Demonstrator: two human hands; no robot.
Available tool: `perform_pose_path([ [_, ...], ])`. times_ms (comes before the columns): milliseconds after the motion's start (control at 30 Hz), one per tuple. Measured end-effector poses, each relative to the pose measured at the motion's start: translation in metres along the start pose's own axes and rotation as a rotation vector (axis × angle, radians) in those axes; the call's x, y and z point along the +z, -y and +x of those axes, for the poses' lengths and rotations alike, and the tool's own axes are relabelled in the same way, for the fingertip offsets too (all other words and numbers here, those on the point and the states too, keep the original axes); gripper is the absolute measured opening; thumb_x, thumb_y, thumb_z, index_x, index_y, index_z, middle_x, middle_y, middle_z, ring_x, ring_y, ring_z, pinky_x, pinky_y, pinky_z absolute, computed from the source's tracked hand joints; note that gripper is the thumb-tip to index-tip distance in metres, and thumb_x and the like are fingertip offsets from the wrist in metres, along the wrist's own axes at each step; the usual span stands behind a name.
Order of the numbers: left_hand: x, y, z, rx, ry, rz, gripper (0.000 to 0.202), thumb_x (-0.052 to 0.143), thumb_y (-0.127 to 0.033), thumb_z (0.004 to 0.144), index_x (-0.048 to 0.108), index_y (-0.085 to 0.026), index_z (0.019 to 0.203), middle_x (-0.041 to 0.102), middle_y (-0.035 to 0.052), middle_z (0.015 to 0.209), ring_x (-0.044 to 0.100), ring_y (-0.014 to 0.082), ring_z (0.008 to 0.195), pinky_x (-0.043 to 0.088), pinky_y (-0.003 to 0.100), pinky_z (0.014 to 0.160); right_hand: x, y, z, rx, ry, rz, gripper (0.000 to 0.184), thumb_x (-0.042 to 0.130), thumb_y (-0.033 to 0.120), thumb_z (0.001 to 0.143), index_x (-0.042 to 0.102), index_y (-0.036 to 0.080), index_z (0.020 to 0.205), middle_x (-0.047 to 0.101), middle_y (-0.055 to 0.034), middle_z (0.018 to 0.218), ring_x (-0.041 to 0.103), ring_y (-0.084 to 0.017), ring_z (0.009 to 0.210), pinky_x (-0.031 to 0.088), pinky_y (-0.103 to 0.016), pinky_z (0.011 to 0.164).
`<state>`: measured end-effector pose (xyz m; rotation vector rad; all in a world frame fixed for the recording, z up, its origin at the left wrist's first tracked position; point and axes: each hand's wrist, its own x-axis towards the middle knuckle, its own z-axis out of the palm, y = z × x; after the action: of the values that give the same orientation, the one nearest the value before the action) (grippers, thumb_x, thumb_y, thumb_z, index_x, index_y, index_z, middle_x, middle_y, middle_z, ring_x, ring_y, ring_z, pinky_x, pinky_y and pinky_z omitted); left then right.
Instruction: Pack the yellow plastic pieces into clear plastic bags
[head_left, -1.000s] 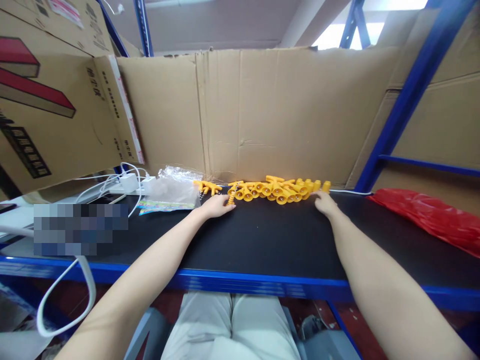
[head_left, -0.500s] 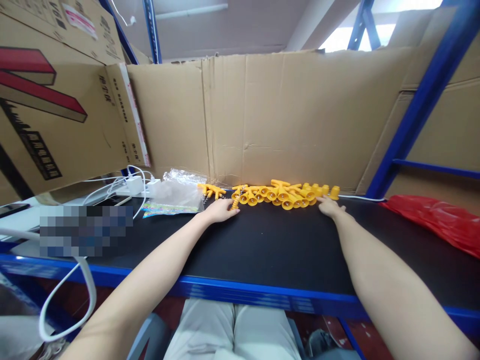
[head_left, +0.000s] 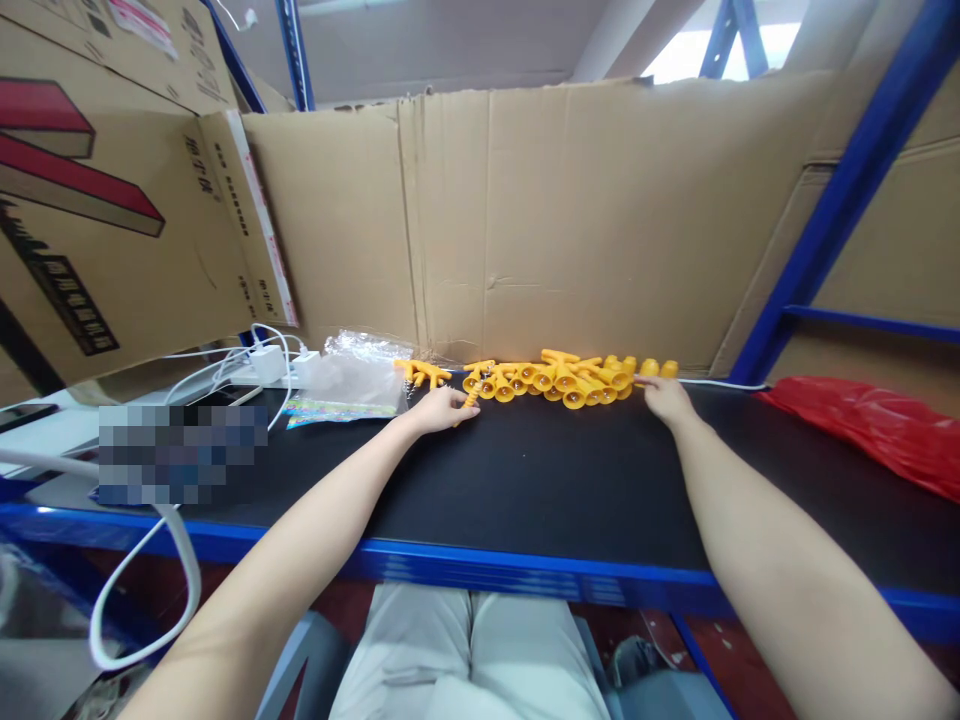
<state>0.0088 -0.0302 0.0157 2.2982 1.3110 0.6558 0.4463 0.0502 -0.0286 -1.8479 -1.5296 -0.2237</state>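
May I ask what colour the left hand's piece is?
The piece is yellow-orange, clearest in the head view.

Open tabletop before yellow pieces

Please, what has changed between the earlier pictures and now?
Very little. The right hand changed its pose slightly; its fingers now stretch left, toward the yellow cones. Nothing was visibly taken or released. The left hand still holds the yellow ridged piece; the red plastic stayed put.
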Motion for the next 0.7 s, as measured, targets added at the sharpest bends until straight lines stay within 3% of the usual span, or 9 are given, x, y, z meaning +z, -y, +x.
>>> perform_pose_path([
  [167,-0.001,-0.004,-0.002,-0.02,-0.029,-0.123,0.042,0.047,-0.055,0.076,0.058,-0.015,0.069,0.053,-0.0011,0.057,0.043,0.0072,0.039,0.033,0.021,0.041,-0.013,0.016,-0.006,0.083,-0.169,0.12,0.029,0.045,0.033,0.076,0.057,0.015,0.095,0.056,-0.0144,0.093,0.054,-0.027,0.092,0.042,-0.041,0.082],
  [267,-0.001,-0.005,-0.001,-0.011,-0.067,-0.122,0.04,0.047,-0.053,0.077,0.057,-0.015,0.07,0.054,-0.0005,0.059,0.042,0.007,0.038,0.032,0.021,0.04,-0.025,0.034,-0.005,0.034,-0.302,0.179,0.023,0.041,0.029,0.078,0.049,0.016,0.096,0.054,-0.0146,0.096,0.053,-0.025,0.094,0.041,-0.04,0.082],
  [400,-0.002,-0.004,0.002,0.032,-0.22,0.006,0.036,0.047,-0.048,0.078,0.061,-0.015,0.075,0.048,-0.0028,0.053,0.042,0.0087,0.045,0.03,0.021,0.046,-0.041,0.066,0.002,-0.039,-0.4,0.273,0.027,0.048,0.033,0.076,0.042,0.018,0.098,0.055,-0.0111,0.097,0.055,-0.023,0.087,0.043,-0.039,0.078],
  [533,-0.005,-0.001,0.004,0.019,-0.338,0.218,0.029,0.054,-0.042,0.074,0.063,-0.017,0.085,0.051,-0.0015,0.059,0.048,0.0125,0.056,0.033,0.023,0.054,-0.054,0.109,0.001,-0.129,-0.347,0.403,0.039,0.058,0.036,0.071,0.041,0.019,0.102,0.057,-0.0087,0.096,0.058,-0.019,0.074,0.046,-0.035,0.072],
  [700,-0.008,0.004,0.003,-0.006,-0.342,0.361,0.026,0.056,-0.039,0.072,0.059,-0.021,0.091,0.059,0.0017,0.068,0.055,0.0182,0.069,0.039,0.027,0.063,-0.061,0.165,-0.021,-0.365,-0.106,0.46,0.036,0.061,0.031,0.07,0.047,0.019,0.101,0.06,-0.0072,0.093,0.059,-0.018,0.077,0.046,-0.033,0.072],
])
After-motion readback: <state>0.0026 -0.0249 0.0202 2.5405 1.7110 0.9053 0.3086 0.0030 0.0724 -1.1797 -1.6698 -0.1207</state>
